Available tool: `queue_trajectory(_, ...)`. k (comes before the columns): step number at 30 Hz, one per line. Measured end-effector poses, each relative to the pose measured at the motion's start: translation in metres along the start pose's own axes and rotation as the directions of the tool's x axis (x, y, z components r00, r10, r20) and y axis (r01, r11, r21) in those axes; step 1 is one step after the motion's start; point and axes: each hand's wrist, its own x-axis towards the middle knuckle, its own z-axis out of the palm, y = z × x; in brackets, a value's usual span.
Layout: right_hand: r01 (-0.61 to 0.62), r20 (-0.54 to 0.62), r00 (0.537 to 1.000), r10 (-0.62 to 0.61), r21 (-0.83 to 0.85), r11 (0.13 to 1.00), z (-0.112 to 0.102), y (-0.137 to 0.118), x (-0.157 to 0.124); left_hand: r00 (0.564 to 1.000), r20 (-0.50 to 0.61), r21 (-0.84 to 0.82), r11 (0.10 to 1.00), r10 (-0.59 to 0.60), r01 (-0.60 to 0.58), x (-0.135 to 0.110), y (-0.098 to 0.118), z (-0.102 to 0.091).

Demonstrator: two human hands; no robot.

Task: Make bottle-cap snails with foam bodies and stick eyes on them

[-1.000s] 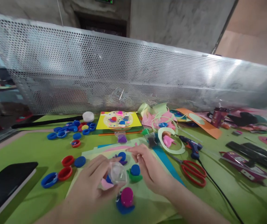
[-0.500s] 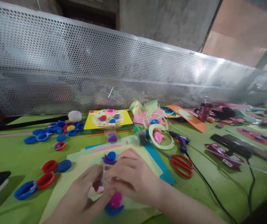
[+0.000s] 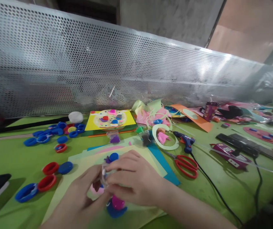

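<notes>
Both my left hand (image 3: 85,190) and my right hand (image 3: 136,178) are closed around a small clear plastic packet (image 3: 103,176), held over light yellow paper (image 3: 66,194). What is inside the packet is too blurred and covered to make out. Below the fingers, a bright pink domed piece (image 3: 118,202) rests on a blue piece (image 3: 116,213). Just beyond the fingertips lie a round blue cap (image 3: 114,156) and a purple scrap of shape. A pale pink piece (image 3: 96,190) shows between my left thumb and fingers, partly hidden.
Red scissors (image 3: 186,166) and a blue glue gun (image 3: 186,142) with its cord lie to the right. Blue and red bottle-cap rings (image 3: 46,183) are scattered at left. Behind stand a decorated yellow card (image 3: 91,125), paper scraps and a perforated metal barrier (image 3: 127,70).
My hands have shifted slightly left with the packet, which has turned a little between the fingers. The view has moved slightly; things on the table lie as before.
</notes>
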Motion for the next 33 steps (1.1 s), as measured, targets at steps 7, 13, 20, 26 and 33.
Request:
queue_trajectory(7, -0.095, 0.042, 0.995, 0.094, 0.021, 0.995, 0.0, -0.002, -0.001, 1.0, 0.022, 0.002, 1.0, 0.001, -0.001, 0.002, 0.004, -0.001)
queue_trajectory(13, -0.159, -0.005, 0.987, 0.162, 0.155, 0.975, -0.004, -0.006, 0.0, 1.0, 0.003, -0.019, 1.0, 0.012, -0.012, -0.001, 0.0, -0.002)
queue_trajectory(20, -0.472, 0.225, 0.872, 0.435, 0.151, 0.869, 0.005, -0.005, -0.003, 0.987, -0.026, -0.057, 0.986, -0.159, 0.157, 0.001, -0.002, 0.006)
queue_trajectory(26, -0.465, 0.217, 0.863, 0.456, -0.014, 0.885, 0.005, 0.013, -0.01, 0.978, 0.042, -0.324, 0.923, -0.203, 0.206, 0.001, 0.01, 0.009)
queue_trajectory(33, -0.489, 0.118, 0.833, 0.541, -0.301, 0.819, -0.006, 0.077, -0.023, 0.889, 0.181, -0.461, 0.762, -0.421, 0.454, 0.008, 0.011, 0.004)
